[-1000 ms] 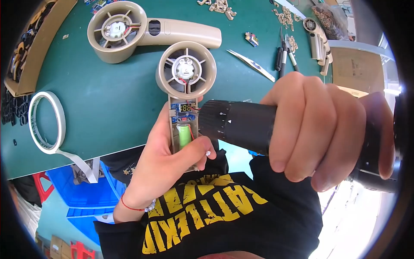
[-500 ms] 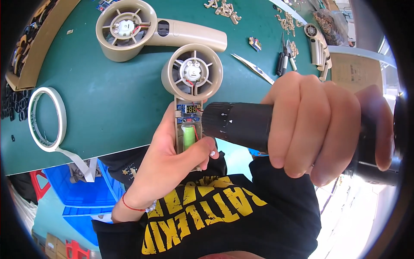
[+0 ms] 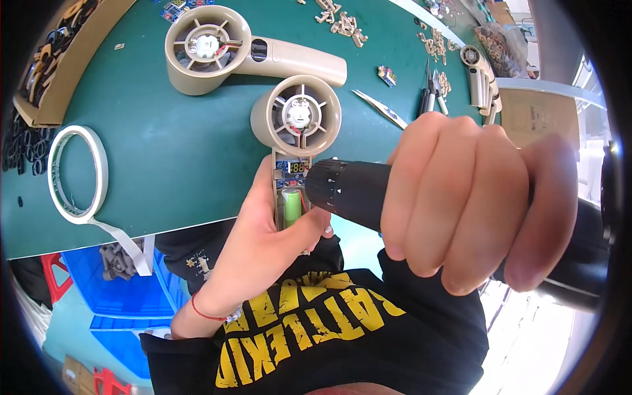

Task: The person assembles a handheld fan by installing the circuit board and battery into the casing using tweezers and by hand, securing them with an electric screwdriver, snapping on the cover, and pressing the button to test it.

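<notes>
My left hand (image 3: 263, 224) grips a beige handheld fan (image 3: 298, 118) by its opened handle, thumb across the lower part. Inside that handle show a small blue circuit board (image 3: 291, 169) with a lit digit display and a green battery cell (image 3: 291, 205) with a red wire. My right hand (image 3: 464, 204) is wrapped round a black electric screwdriver (image 3: 352, 187), held almost level. Its ringed front end is over the right side of the fan's handle, beside the board; the bit cannot be seen. Behind lies a second beige fan (image 3: 207, 49) with its handle closed.
Tweezers (image 3: 380, 108), several pliers-like tools (image 3: 431, 92) and a loose circuit board (image 3: 386, 76) lie on the green table (image 3: 164, 171). A white tape roll (image 3: 102, 178) is on the left, near a cardboard box (image 3: 69, 85). Small beige parts (image 3: 347, 27) lie at the back. Blue bins (image 3: 125, 283) stand below.
The screwdriver has tilted, its front end lower and its rear swung nearer to me, with my right hand slightly left. The held fan appears slightly right and lower, still in my left hand.
</notes>
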The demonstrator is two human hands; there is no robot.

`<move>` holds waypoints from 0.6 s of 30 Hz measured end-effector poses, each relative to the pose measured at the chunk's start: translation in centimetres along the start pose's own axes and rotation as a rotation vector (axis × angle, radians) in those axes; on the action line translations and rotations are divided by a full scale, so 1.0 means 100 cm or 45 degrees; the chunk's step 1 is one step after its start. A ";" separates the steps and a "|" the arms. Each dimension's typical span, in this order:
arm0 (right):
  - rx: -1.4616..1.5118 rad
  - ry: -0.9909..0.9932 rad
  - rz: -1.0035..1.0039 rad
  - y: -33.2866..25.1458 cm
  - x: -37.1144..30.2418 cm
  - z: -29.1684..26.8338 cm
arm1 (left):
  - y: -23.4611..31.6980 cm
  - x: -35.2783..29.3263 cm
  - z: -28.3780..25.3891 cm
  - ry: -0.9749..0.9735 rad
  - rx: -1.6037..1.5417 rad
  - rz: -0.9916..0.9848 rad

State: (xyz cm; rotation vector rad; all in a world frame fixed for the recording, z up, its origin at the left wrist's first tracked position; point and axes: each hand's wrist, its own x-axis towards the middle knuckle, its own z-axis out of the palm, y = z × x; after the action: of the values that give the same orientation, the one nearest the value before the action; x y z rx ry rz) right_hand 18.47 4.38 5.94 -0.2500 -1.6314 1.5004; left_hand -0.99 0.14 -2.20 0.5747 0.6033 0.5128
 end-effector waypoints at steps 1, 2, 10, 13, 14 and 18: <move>-0.004 -0.062 -0.147 0.007 -0.002 -0.006 | -0.001 0.001 -0.001 -0.026 0.004 -0.015; -0.007 -0.125 -0.294 0.014 -0.005 -0.013 | -0.001 0.002 -0.001 -0.051 0.008 -0.029; 0.012 0.063 -0.369 0.007 -0.023 0.006 | -0.009 0.000 -0.004 -0.046 -0.083 -0.083; 0.063 0.172 -0.385 -0.006 -0.026 0.002 | -0.003 0.003 -0.003 -0.081 -0.147 -0.131; 0.072 0.129 -0.449 -0.007 -0.026 -0.004 | -0.001 0.004 -0.003 -0.079 -0.173 -0.161; -0.050 0.595 -0.523 -0.016 -0.030 0.010 | 0.013 0.007 -0.006 -0.180 -0.311 -0.133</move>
State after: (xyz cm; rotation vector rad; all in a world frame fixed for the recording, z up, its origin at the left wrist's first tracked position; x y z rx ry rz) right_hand 20.18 1.32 6.11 -0.2471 -1.2437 1.0066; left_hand -1.24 1.75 -2.10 0.3425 0.4258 0.4352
